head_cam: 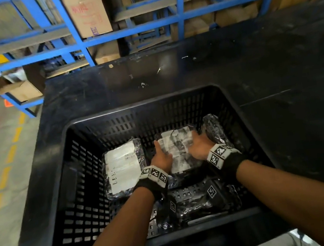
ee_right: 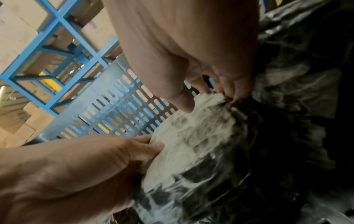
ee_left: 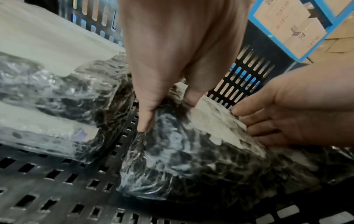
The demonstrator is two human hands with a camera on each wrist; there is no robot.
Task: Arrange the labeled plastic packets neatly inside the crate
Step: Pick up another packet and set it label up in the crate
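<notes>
A black slotted crate (head_cam: 134, 107) stands on a black table. Both hands are inside it, holding one clear packet with a white label (head_cam: 176, 152) from either side. My left hand (head_cam: 161, 158) grips the packet's left edge (ee_left: 191, 151), fingers pointing down along it. My right hand (head_cam: 199, 148) pinches its far right corner (ee_right: 191, 144) with curled fingers. Another labeled packet (head_cam: 122, 166) lies flat to the left. A third packet (head_cam: 214, 130) leans against the right wall. More packets (head_cam: 199, 205) lie under my wrists, partly hidden.
The black table (head_cam: 272, 55) stretches to the right and behind the crate. A blue metal rack (head_cam: 83, 42) with cardboard cartons stands beyond it. On the left is a concrete floor with a dashed yellow line (head_cam: 6, 161).
</notes>
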